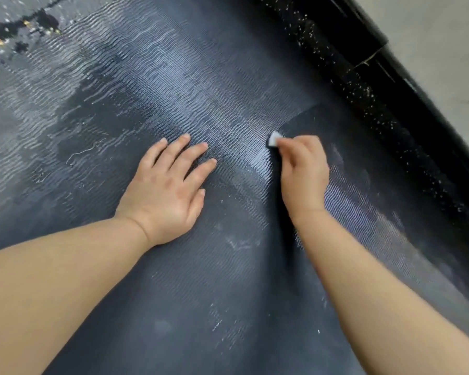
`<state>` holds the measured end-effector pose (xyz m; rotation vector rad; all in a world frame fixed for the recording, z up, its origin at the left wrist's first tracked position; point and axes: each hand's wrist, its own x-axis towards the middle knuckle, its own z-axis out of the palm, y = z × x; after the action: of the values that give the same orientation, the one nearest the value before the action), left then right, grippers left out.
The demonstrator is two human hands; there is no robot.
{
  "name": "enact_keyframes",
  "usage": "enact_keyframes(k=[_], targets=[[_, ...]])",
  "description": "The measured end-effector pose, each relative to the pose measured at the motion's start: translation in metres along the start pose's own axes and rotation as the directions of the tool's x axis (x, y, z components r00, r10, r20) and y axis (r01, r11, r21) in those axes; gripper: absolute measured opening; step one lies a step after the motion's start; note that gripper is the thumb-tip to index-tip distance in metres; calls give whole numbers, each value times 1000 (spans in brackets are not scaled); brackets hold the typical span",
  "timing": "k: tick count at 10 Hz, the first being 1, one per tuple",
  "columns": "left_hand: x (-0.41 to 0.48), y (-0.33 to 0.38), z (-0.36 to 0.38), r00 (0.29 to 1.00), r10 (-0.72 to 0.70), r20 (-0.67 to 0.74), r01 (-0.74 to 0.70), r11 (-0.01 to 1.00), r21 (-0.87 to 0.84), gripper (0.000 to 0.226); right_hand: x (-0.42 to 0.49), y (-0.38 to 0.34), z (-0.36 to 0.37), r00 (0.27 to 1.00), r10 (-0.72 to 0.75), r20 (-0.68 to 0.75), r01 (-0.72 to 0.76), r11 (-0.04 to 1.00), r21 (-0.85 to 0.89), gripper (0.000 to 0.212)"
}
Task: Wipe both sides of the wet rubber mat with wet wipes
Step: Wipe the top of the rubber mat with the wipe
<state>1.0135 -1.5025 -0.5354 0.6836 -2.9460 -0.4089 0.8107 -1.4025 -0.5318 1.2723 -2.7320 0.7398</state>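
The dark rubber mat (pixel 152 85) fills most of the view, its wavy ribbed surface shining wet with pale streaks. My left hand (pixel 168 188) lies flat on the mat with fingers spread, pressing down. My right hand (pixel 303 174) is closed around a small white wet wipe (pixel 274 138), which sticks out past my fingertips and touches the mat. The wipe sits at the border of a darker, duller patch (pixel 317 125) of mat.
A black rolled or raised edge (pixel 363 66) speckled with white droplets runs diagonally along the right. Beyond it is pale grey floor (pixel 444 44). Dark wet blotches with yellow specks (pixel 25 28) lie at the top left.
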Motion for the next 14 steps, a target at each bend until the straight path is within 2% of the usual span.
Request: enact_keyframes(k=[1,2,3,4,5,6,7,8,9,10,11,12,13,14], targets=[[0,-1,0,1000,2,-6,-2,1000,10,53,-59,-20,-15,914,-350,206,324,934,149,15],[1,-1,1,1000,2,-14,-2,1000,-1,53,-25,0,-21,874,-418,248,400,908,123,15],[0,-2,2,1000,-1,-22,1,1000,2,52,49,33,-14,985,-129,118,141,985,-100,23],[0,-3,3,1000,0,-27,0,1000,17,52,105,61,-12,956,280,-87,-285,958,-45,23],[0,-3,2,1000,5,-27,-5,1000,17,51,111,62,-5,884,435,-170,-447,894,-35,23],[1,-3,2,1000,8,-24,-8,1000,14,51,64,30,-1,971,225,-78,-231,970,-81,23],[0,-3,2,1000,8,-22,-7,1000,18,51,-13,0,-7,983,-148,110,143,989,48,15],[0,-2,2,1000,4,-7,-4,1000,13,52,-27,0,-20,885,-397,243,372,917,145,15],[0,-2,2,1000,2,0,-2,1000,10,52,30,30,-15,970,-209,126,219,973,-74,19],[0,-3,2,1000,2,-7,-2,1000,13,51,92,59,-10,955,274,-115,-288,948,-134,24],[0,-3,2,1000,2,-12,-2,1000,16,51,115,60,0,879,442,-181,-466,876,-126,26],[0,-3,2,1000,2,-8,-2,1000,17,51,90,25,11,939,325,-112,-340,929,-148,26],[1,-2,2,1000,1,-5,-1,1000,19,52,19,-22,16,997,-71,23,72,997,-9,17],[1,-1,1,1000,8,-11,-8,1000,25,52,-29,-41,7,920,-358,158,337,930,145,13]])
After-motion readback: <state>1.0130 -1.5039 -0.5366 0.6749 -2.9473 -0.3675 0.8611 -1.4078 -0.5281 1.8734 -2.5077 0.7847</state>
